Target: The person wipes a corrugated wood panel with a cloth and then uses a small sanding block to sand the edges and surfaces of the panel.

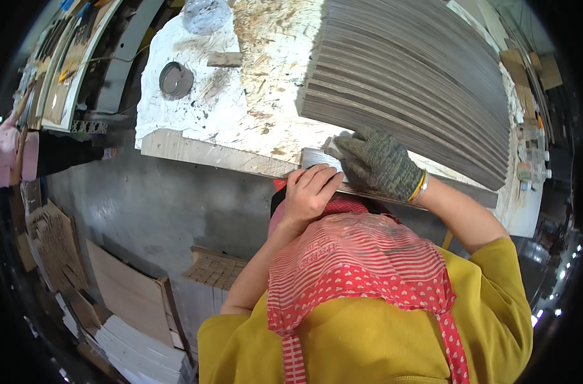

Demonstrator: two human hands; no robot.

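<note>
Along the near edge of the workbench [227,155], my bare left hand [312,195] has its fingers curled over a grey wood-grain strip [318,157]. My right hand [381,165], in a dark grey-green knitted glove with a yellow cuff, is closed on a small light grey piece [333,148] that sits at the strip's surface. Its exact kind is hard to make out. Just beyond the gloved hand lies a large stack of grey wood-grain panels [406,83]. The rest of the strip is hidden beneath my hands.
On a stained white sheet [157,115] stand a round tub of dark grey paste [176,80], a short grey piece [225,59] and a clear plastic-covered container [205,16]. Boards [128,288] lean at lower left. Another person [32,157] stands far left. Plastic bottles [533,163] stand at right.
</note>
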